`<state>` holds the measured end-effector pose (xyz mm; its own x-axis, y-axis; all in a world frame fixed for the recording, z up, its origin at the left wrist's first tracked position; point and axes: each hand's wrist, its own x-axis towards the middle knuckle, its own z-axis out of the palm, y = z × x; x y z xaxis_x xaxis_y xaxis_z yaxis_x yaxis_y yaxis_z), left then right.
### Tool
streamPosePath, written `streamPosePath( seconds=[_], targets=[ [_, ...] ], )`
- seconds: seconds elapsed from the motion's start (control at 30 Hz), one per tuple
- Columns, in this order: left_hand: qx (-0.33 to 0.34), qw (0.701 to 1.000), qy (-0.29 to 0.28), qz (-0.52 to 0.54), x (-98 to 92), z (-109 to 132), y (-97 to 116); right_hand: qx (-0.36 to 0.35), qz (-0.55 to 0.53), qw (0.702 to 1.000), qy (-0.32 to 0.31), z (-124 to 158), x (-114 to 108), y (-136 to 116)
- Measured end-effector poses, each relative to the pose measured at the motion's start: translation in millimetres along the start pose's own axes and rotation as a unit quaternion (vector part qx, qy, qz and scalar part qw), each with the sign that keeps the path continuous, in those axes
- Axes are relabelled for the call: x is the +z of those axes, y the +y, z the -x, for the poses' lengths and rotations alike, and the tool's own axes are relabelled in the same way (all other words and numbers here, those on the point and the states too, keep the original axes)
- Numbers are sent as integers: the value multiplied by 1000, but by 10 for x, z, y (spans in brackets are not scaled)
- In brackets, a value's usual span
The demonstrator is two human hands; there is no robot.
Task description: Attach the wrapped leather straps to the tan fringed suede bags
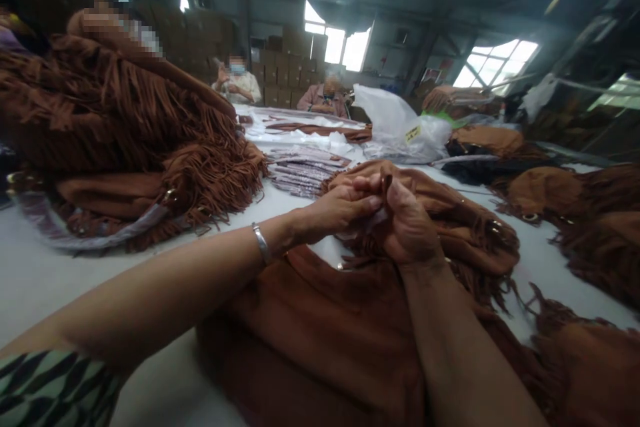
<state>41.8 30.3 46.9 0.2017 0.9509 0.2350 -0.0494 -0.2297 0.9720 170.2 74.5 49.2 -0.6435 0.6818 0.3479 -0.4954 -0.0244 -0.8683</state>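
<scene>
My left hand, with a silver bangle on the wrist, reaches in from the left, its fingers closed in a pinch. Against it is my right hand, also closed, with thumb and fingers pressed together. A small dark brown strip sticks up at the right fingertips. What lies between the left fingers is hidden. Below my hands, close to my body, lies a brown suede-like bag. Just beyond my hands is another brown bag with fringe and metal fittings.
At left rises a tall pile of brown fringed bags with a plastic-wrapped handle. Wrapped flat strips and a white plastic bag lie farther back. More brown bags line the right. Two people sit across the white table.
</scene>
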Motion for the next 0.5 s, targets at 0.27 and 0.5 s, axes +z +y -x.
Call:
streamPosePath(
  seconds=[0.27, 0.5],
  targets=[
    [31, 815, 119, -566, 461, 326, -35, -115, 42, 990, 71, 0, -378, -362],
    [-292, 839, -11, -458, 765, 249, -398, -118, 108, 986, 35, -40, -311, -230]
  ],
)
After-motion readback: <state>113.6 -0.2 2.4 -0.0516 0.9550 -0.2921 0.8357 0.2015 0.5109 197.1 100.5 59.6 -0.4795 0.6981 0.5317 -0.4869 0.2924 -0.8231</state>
